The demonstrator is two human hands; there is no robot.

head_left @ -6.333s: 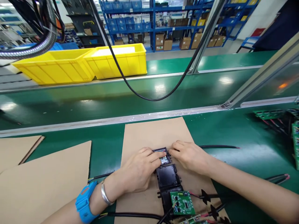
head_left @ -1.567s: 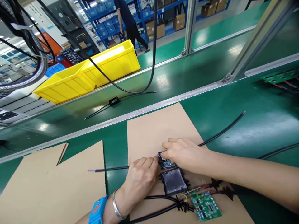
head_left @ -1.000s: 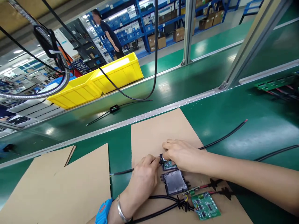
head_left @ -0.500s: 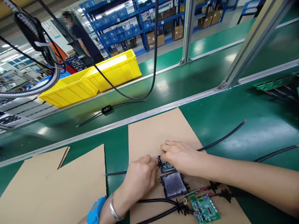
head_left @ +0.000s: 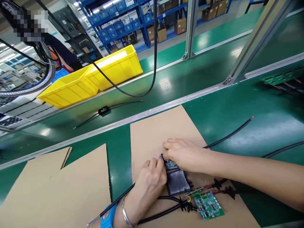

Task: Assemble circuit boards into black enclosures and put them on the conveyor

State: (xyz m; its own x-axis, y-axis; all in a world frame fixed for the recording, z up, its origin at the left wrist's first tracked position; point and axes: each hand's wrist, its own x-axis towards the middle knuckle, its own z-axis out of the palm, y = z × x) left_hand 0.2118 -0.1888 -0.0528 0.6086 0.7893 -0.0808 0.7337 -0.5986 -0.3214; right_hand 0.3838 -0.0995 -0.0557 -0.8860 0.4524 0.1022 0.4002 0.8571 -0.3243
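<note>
My left hand [head_left: 153, 177], fingers closed, is at the left end of a small black plastic housing with a green circuit board [head_left: 170, 164] in it. A black cable [head_left: 118, 199] with bare wire ends runs from under this hand to the lower left. My right hand [head_left: 184, 154] lies over the housing's upper right part, fingers bent onto it; the fingertips are partly hidden. Just below, the open second half of the housing [head_left: 178, 183] shows its grey inside. A second green circuit board [head_left: 209, 205] with black cables lies at the lower right.
Under the work lies a cardboard sheet [head_left: 159, 129]; another cardboard sheet [head_left: 78, 190] is at left. Beyond the metal rail, a finished-looking black box with leads [head_left: 103, 110] lies near yellow bins [head_left: 114, 69]. A black cable [head_left: 155, 47] hangs down. A person stands at the upper left.
My left hand has shifted slightly right and up against the housing. The cable at its left has swung from level to slanting down left. The far person has moved left.
</note>
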